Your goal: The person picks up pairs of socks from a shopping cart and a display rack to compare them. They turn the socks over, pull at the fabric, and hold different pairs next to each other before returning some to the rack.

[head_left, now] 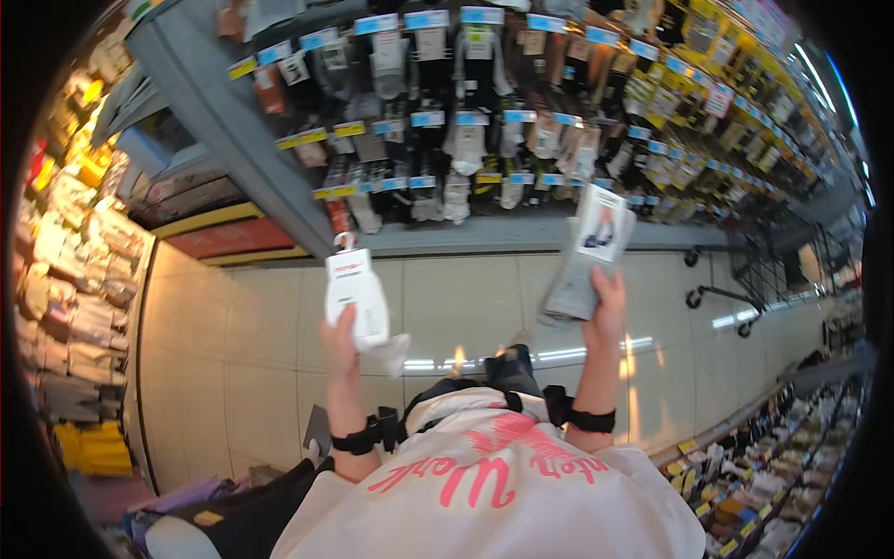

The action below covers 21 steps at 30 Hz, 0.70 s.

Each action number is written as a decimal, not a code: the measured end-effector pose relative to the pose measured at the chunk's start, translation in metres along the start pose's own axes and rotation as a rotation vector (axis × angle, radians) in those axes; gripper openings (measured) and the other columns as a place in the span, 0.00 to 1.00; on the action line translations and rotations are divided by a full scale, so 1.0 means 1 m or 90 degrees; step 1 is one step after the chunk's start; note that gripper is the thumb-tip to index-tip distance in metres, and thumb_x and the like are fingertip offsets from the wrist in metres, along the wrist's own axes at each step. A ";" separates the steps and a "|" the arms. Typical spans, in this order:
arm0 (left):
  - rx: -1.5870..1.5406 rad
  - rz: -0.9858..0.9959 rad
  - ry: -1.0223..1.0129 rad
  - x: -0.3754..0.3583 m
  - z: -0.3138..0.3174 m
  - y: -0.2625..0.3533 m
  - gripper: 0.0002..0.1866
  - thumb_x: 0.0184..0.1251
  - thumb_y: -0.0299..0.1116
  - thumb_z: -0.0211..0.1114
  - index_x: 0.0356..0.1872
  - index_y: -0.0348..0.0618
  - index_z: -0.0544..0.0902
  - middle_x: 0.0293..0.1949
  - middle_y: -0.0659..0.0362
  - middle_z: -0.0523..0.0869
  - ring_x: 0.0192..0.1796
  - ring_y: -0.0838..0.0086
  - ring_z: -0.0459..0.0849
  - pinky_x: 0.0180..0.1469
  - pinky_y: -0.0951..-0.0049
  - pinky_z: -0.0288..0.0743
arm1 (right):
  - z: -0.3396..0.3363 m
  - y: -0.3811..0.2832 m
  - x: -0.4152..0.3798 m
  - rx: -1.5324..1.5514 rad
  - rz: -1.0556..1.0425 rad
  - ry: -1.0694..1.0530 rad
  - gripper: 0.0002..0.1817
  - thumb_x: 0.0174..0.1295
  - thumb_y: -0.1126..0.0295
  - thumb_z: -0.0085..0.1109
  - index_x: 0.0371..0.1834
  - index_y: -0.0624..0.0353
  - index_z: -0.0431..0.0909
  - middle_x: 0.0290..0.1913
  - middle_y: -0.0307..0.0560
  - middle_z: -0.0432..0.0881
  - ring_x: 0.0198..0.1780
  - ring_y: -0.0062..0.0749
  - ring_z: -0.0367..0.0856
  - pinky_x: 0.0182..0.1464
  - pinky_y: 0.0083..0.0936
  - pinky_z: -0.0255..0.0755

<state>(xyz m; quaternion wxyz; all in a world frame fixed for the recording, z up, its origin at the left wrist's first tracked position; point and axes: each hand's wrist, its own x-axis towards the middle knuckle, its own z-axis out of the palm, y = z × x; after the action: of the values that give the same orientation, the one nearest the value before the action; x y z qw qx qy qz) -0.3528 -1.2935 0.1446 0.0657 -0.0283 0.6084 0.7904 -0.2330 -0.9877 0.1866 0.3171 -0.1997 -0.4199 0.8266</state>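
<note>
My left hand is raised and grips a white pack of socks with a hanger hook and a red label at its top. My right hand holds up a grey pack of socks with a picture card on its front. The two packs are apart, both held out in front of a display rack of hanging socks. Each wrist carries a black band. Below the hands is my white shirt with pink lettering.
The sock rack has blue and yellow price tags and a grey base shelf. A shopping cart stands on the tiled floor to the right. Packaged goods fill shelves at the left and lower right.
</note>
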 end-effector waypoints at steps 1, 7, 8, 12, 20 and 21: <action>-0.013 0.013 0.000 0.002 -0.001 -0.004 0.18 0.57 0.32 0.54 0.45 0.31 0.71 0.39 0.54 0.78 0.40 0.73 0.78 0.41 0.75 0.71 | 0.002 0.001 0.001 -0.001 -0.008 -0.005 0.17 0.55 0.75 0.50 0.48 0.62 0.65 0.44 0.45 0.74 0.45 0.28 0.73 0.49 0.26 0.66; -0.025 -0.030 -0.021 0.000 0.004 0.001 0.21 0.57 0.31 0.52 0.50 0.30 0.66 0.44 0.54 0.75 0.44 0.72 0.75 0.45 0.75 0.69 | 0.002 0.000 0.001 -0.010 -0.027 -0.014 0.16 0.55 0.76 0.50 0.47 0.62 0.65 0.43 0.44 0.74 0.44 0.26 0.73 0.48 0.24 0.65; -0.025 -0.033 -0.026 0.000 0.006 0.001 0.21 0.57 0.31 0.52 0.50 0.30 0.66 0.44 0.54 0.75 0.44 0.72 0.75 0.45 0.75 0.69 | 0.000 0.000 0.001 0.001 -0.020 -0.025 0.18 0.54 0.76 0.52 0.49 0.63 0.65 0.44 0.45 0.74 0.45 0.27 0.72 0.49 0.24 0.64; -0.039 -0.045 -0.045 0.001 0.008 0.000 0.20 0.56 0.30 0.51 0.49 0.29 0.67 0.43 0.54 0.76 0.43 0.72 0.76 0.45 0.74 0.69 | -0.004 -0.001 0.000 -0.013 -0.019 -0.007 0.20 0.53 0.75 0.53 0.50 0.64 0.64 0.45 0.45 0.73 0.47 0.27 0.72 0.50 0.24 0.64; -0.073 -0.034 -0.046 -0.001 0.004 -0.011 0.18 0.53 0.28 0.54 0.44 0.28 0.71 0.38 0.53 0.78 0.38 0.72 0.78 0.41 0.74 0.72 | -0.007 -0.003 -0.003 -0.035 0.005 0.027 0.18 0.55 0.75 0.49 0.50 0.63 0.64 0.45 0.45 0.73 0.46 0.29 0.72 0.50 0.25 0.65; -0.079 -0.028 -0.040 -0.002 0.003 -0.014 0.18 0.52 0.28 0.53 0.44 0.28 0.71 0.38 0.53 0.79 0.38 0.72 0.78 0.40 0.74 0.72 | -0.005 -0.003 -0.005 -0.027 0.005 0.035 0.18 0.55 0.75 0.48 0.51 0.63 0.64 0.45 0.45 0.73 0.46 0.29 0.72 0.49 0.25 0.65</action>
<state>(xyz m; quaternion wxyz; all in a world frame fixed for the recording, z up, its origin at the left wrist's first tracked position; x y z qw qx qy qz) -0.3483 -1.2874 0.1319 0.1002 -0.0211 0.5554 0.8252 -0.2255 -0.9864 0.1867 0.3209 -0.2310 -0.4276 0.8129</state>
